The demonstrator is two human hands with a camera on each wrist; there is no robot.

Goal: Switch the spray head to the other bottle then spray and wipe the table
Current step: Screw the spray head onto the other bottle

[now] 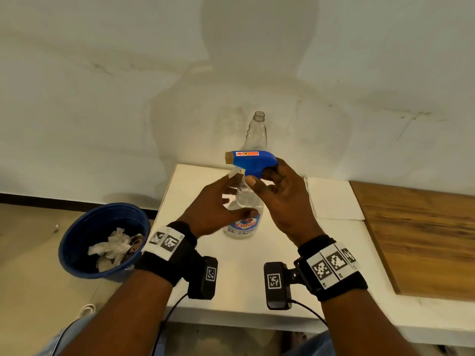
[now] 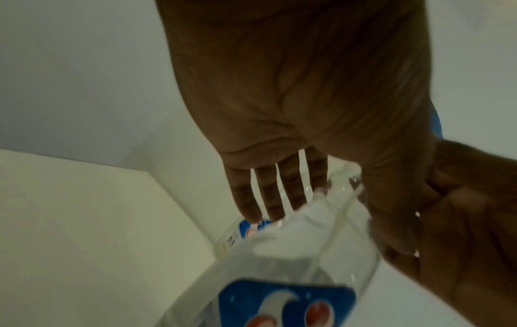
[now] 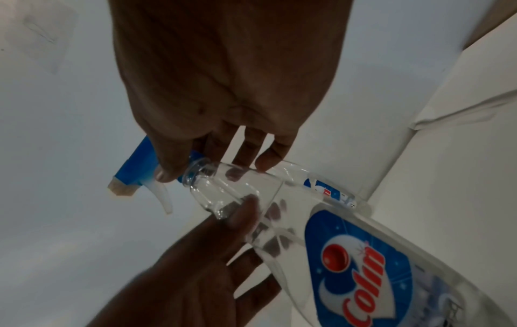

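Blue spray head [image 1: 253, 161] held in the right hand [image 1: 280, 201], thumb and curled fingers pinched round its collar, nozzle pointing left, pale trigger hanging below. Lifted just above the open neck of the near bottle [image 1: 243, 219], a clear one with a blue and red Colin label, standing upright on the white table [image 1: 334, 255] between the two hands. From the right wrist view, same head [image 3: 140, 166] sitting right at the mouth of that bottle [image 3: 321, 243], collar touching or nearly touching the rim; hard to say whether any thread is still engaged. Left hand [image 1: 218, 209] spread loosely round the left side of the near bottle, fingers straight and slightly parted, thumb reaching across the front near the label; in the left wrist view, fingers [image 2: 268, 199] extended beside the clear shoulder of the bottle [image 2: 293, 254], touching or almost touching it, not clamped on it. Second bottle [image 1: 257, 132], clear and uncapped, upright farther back on the table, close to the wall, directly behind the spray head. Blue bucket [image 1: 102, 240] on the floor to the left of the table, crumpled white tissue [image 1: 110, 249] inside. Wooden board [image 1: 416, 235] lying on the right part of the table, well apart from both bottles.
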